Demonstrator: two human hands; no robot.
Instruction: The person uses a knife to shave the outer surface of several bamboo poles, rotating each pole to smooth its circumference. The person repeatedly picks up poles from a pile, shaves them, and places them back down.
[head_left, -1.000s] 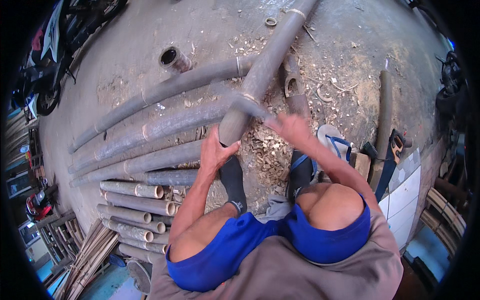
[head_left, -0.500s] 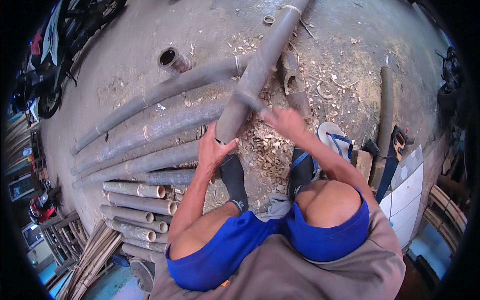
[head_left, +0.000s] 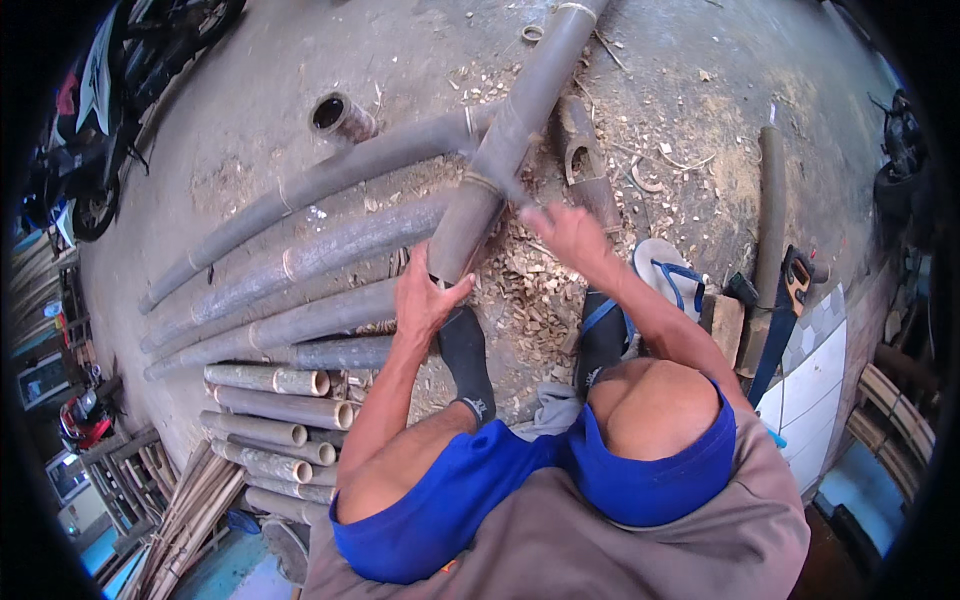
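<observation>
Our left hand (head_left: 424,298) cups its grip round the near end of the bamboo pole (head_left: 510,130), which slants away ahead; our right hand (head_left: 572,238) clasps a blurred tool (head_left: 516,191) at its side.

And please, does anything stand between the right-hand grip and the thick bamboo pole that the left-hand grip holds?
Nothing visible, apart from the blurred tool that the right-hand grip holds toward the thick bamboo pole. The left-hand grip is at the pole's near end, away from that gap.
</observation>
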